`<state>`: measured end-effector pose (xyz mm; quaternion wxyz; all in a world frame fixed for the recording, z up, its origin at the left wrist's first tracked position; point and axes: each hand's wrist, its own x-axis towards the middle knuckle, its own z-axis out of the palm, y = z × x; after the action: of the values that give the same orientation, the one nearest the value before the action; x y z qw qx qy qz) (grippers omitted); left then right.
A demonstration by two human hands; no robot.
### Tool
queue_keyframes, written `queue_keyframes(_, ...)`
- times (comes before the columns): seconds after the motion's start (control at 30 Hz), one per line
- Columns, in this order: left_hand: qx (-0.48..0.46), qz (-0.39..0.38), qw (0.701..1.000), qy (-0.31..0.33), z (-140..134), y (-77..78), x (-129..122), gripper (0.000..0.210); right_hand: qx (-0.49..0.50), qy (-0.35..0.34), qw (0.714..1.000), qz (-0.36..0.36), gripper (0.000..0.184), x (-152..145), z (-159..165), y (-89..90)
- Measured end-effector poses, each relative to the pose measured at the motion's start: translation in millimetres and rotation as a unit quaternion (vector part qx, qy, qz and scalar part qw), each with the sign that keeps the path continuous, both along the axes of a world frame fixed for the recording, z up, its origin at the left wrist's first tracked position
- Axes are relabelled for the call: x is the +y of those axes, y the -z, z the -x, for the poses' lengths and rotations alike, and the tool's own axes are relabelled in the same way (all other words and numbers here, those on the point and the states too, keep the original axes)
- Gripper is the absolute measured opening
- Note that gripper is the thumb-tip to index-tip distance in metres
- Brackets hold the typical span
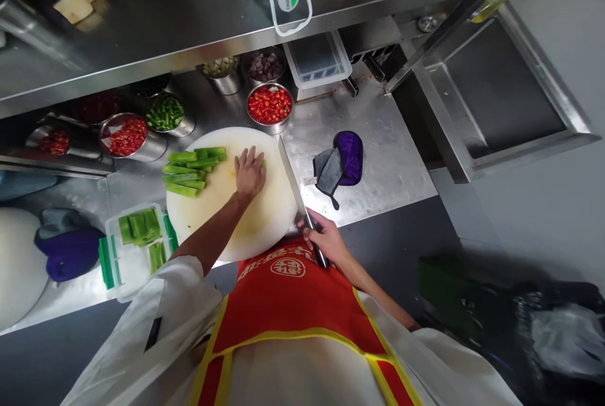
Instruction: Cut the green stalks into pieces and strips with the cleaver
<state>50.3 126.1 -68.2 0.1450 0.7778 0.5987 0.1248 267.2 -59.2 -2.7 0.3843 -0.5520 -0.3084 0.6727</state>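
Observation:
My left hand lies flat on the round white cutting board, fingers stretched out. A bit of green shows at the hand's right edge; what is under the palm is hidden. In my right hand is the black handle of a long knife, its blade pointing away from me along the board's right edge. Several pieces of cut green stalk, perhaps celery, sit in a pile on the board's left side.
Left of the board stands a clear tub of green pieces. Behind are metal containers of chopped red chili, another red chili container and green pieces. Grey and purple cloths lie right. A steel shelf overhangs the back.

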Motion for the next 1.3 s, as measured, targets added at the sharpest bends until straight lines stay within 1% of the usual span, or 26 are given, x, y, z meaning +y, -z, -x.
queue_keyframes(0.17, 0.002, -0.022, 0.999, -0.040, -13.0, 6.8, -3.2, 0.061, 0.005, -0.069, 0.998, 0.002, 0.053, 12.3, -29.7, 9.7)
queue_keyframes(0.23, 0.005, -0.020, 0.999, -0.046, -14.5, 9.1, -1.2, 0.060, 0.007, -0.089, 0.996, 0.000, 0.051, 17.4, -39.1, 12.4)
queue_keyframes(0.3, 0.012, -0.011, 0.999, -0.045, -13.7, 10.0, 1.0, 0.057, 0.007, -0.108, 0.994, 0.002, 0.045, 22.3, -45.9, 13.0)
queue_keyframes(0.47, 0.031, 0.013, 0.999, -0.022, -8.1, 4.7, 0.8, 0.059, 0.012, -0.145, 0.989, 0.017, 0.024, 34.7, -55.0, 7.1)
queue_keyframes(0.6, 0.051, 0.041, 0.998, -0.016, -7.0, -2.3, -1.9, 0.061, 0.026, -0.167, 0.986, 0.010, 0.020, 42.9, -59.3, 3.9)
queue_keyframes(0.8, 0.080, 0.050, 0.995, -0.023, -4.1, -1.4, -6.7, 0.063, 0.035, -0.179, 0.983, -0.007, 0.019, 45.1, -63.3, 7.9)
queue_keyframes(0.97, 0.093, 0.054, 0.994, 0.001, 1.9, -1.1, -9.6, 0.070, 0.035, -0.188, 0.981, -0.014, 0.017, 45.5, -65.0, 10.7)
queue_keyframes(1.07, 0.104, 0.044, 0.994, 0.008, 3.6, -1.5, -10.8, 0.076, 0.028, -0.189, 0.981, -0.027, 0.018, 45.8, -64.8, 12.1)
queue_keyframes(1.17, 0.103, 0.029, 0.994, 0.002, 5.5, -0.4, -12.7, 0.079, 0.018, -0.189, 0.981, -0.037, 0.019, 45.6, -64.7, 13.1)
queue_keyframes(1.3, 0.092, 0.040, 0.995, 0.013, 10.2, 1.6, -14.1, 0.077, 0.014, -0.195, 0.980, -0.035, 0.020, 46.4, -66.1, 11.3)
